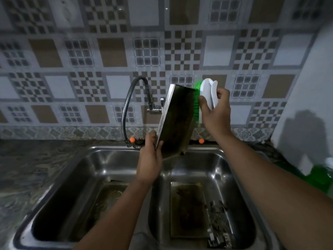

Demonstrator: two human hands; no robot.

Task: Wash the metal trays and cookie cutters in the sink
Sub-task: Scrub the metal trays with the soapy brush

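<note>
My left hand (150, 158) grips the lower corner of a dark, stained metal tray (177, 120), held upright and tilted above the double steel sink (115, 152). My right hand (215, 110) holds a white scrub brush (209, 93) whose green bristles press against the tray's upper right edge. Another stained tray (187, 210) lies flat in the right basin, with several metal cookie cutters (219, 222) beside it on the right. A further dark tray (108, 199) lies in the left basin.
A flexible metal faucet (129, 109) arches from the tiled wall behind the sink. Two orange knobs (132, 140) sit at the back rim. A marbled counter (32, 168) lies left; a white appliance (306, 98) and a green object (322, 175) stand right.
</note>
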